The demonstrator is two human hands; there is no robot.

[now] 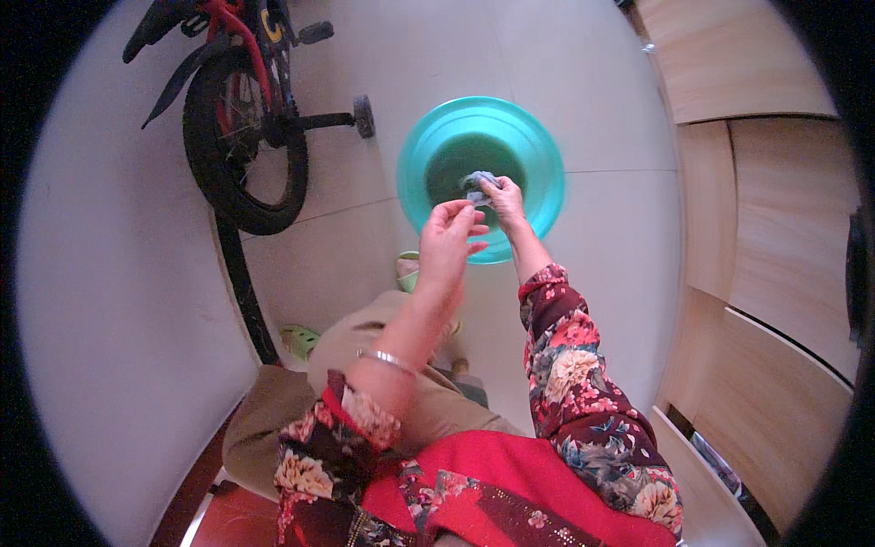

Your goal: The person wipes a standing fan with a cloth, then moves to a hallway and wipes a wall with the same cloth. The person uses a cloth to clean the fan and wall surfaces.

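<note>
A turquoise plastic basin [547, 184] stands on the floor, with dark, murky water [472, 154] in its bottom. Over it, my right hand [507, 202] grips a small crumpled grey-blue cloth [482, 181] between thumb and fingers. My left hand [448, 236] is just to the left and nearer to me, above the basin's near rim. Its thumb and forefinger meet at the cloth's lower edge and appear to pinch it, while the other fingers are spread loosely. Motion slightly blurs my left forearm.
A child's bicycle [246, 137] with a training wheel [364, 116] stands at the upper left by the white wall [116, 225]. Wooden drawer fronts [786, 219] line the right side, one lower drawer [711, 472] partly pulled out. Green clogs [299, 340] are on my feet, on pale floor tiles [615, 232].
</note>
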